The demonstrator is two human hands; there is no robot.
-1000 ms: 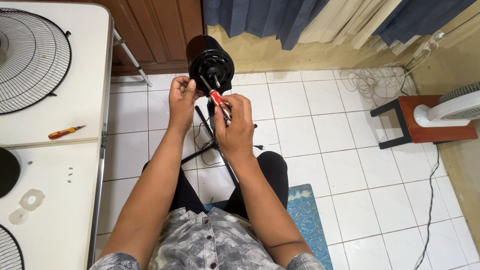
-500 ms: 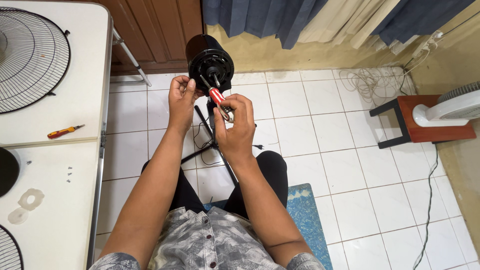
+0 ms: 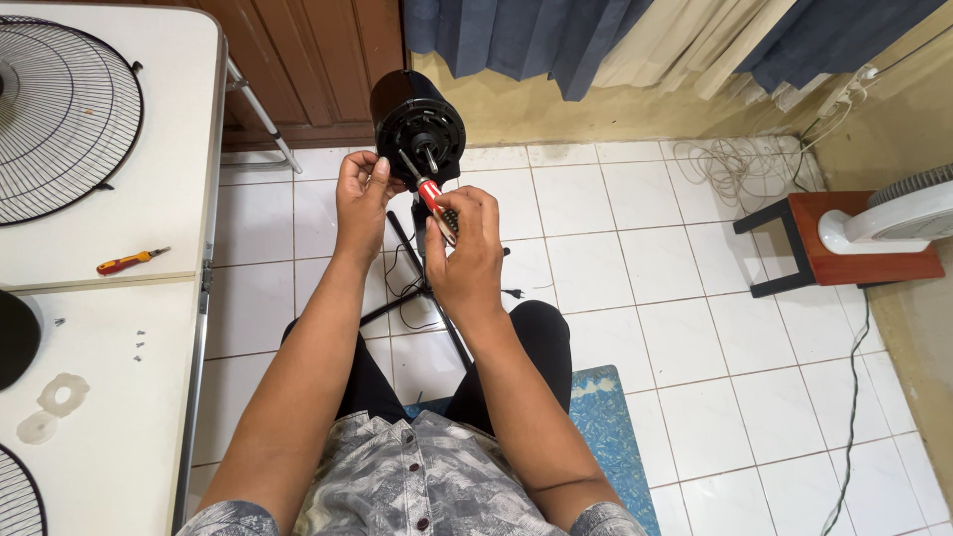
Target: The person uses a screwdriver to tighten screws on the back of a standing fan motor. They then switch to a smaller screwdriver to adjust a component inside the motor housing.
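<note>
Left of the black fan motor (image 3: 418,129) stands the white bench (image 3: 149,228), bearing a wire fan guard (image 3: 65,119) and a small orange screwdriver (image 3: 131,261). The left hand (image 3: 359,194) rests its curled fingers against the motor's lower left edge. The right hand (image 3: 465,253), just below the motor, has its fingers closed round a red-handled screwdriver (image 3: 429,194), tip at the motor's face.

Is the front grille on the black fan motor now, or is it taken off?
Taken off. The fan motor shows its bare face and shaft, and a wire grille lies on the white table.
</note>
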